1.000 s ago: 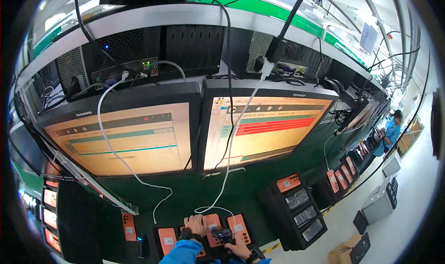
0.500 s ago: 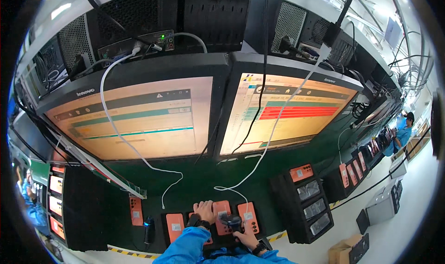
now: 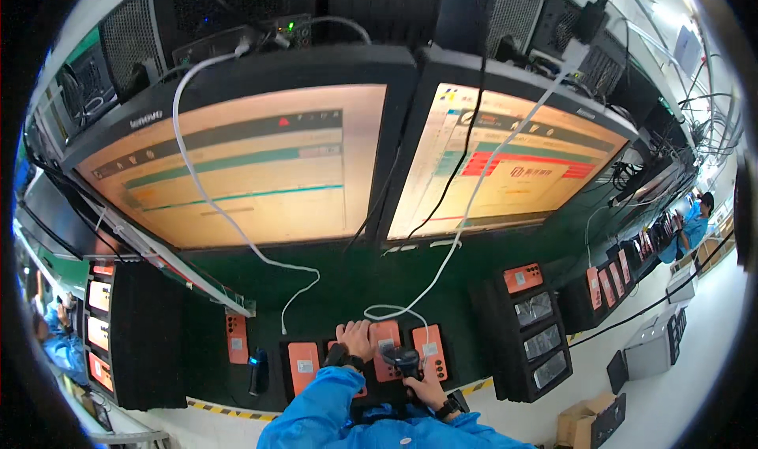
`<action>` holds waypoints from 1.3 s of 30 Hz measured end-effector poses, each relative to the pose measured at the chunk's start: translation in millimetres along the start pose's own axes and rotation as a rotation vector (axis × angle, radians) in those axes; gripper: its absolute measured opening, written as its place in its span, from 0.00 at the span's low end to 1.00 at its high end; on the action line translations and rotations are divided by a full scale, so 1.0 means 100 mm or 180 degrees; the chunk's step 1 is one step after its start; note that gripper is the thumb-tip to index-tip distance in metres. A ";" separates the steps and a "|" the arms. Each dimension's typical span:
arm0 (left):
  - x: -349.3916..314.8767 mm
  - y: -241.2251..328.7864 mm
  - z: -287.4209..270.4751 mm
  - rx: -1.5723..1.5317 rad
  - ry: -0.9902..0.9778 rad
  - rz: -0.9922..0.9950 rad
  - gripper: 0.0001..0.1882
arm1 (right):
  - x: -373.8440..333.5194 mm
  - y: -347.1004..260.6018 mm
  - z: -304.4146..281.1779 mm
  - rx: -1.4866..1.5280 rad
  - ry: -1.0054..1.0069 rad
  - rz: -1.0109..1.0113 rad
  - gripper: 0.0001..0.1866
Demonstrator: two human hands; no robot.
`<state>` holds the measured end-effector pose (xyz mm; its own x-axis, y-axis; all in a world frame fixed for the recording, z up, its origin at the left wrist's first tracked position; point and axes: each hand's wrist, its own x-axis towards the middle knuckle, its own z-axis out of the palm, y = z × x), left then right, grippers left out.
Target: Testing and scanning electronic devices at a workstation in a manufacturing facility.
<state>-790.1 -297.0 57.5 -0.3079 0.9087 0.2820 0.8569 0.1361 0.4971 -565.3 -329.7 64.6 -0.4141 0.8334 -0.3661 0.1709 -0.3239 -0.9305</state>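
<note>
Green bench [image 3: 371, 279] below monitors [image 3: 276, 161]. Clamping black scanner [image 3: 404, 361] in right grip [image 3: 428, 389], over orange phone [image 3: 387, 333]. Cannot tell state of left grip [image 3: 356, 340].

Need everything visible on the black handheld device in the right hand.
The black handheld device resembles a scanner, with a broad rounded head and a narrower handle. Its surface looks like smooth, slightly glossy plastic. The right hand grips the handle; the head extends beyond the hand, away from the wearer. In view, the head overlaps the lower part of a salmon-coloured phone; contact between them can't be told. Whether it's switched on is unclear.
</note>
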 end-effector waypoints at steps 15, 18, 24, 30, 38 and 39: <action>0.03 -0.01 0.03 0.0075 -0.0099 -0.0083 0.10 | -0.05 -0.35 0.01 0.0411 0.0142 0.0434 0.33; 0.08 0.01 0.03 0.0080 -0.0153 -0.0102 0.10 | -0.01 -0.40 -0.04 0.0324 0.0126 0.0436 0.32; 0.09 0.00 0.01 0.0125 -0.0144 0.0021 0.09 | 0.41 0.11 -0.81 -0.0215 0.0944 -0.0677 0.18; -0.12 -0.01 0.12 -0.0416 -0.0075 -0.0629 0.08 | 0.76 0.57 -1.57 -0.0171 0.1532 -0.0400 0.18; -0.43 0.73 -0.54 -0.2058 -0.0074 -0.1007 0.07 | 0.91 0.51 -1.31 -0.0607 0.2165 -0.0981 0.10; -0.50 0.79 -0.56 -0.2032 -0.0139 -0.1111 0.07 | 0.85 0.20 -1.09 0.0367 0.1993 -0.1219 0.12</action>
<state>-729.8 -353.9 128.8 -0.4910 0.8711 -0.0069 0.2995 0.1763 0.9377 -499.8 -216.7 16.1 0.1671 0.9856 0.0254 0.0078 0.0244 -0.9997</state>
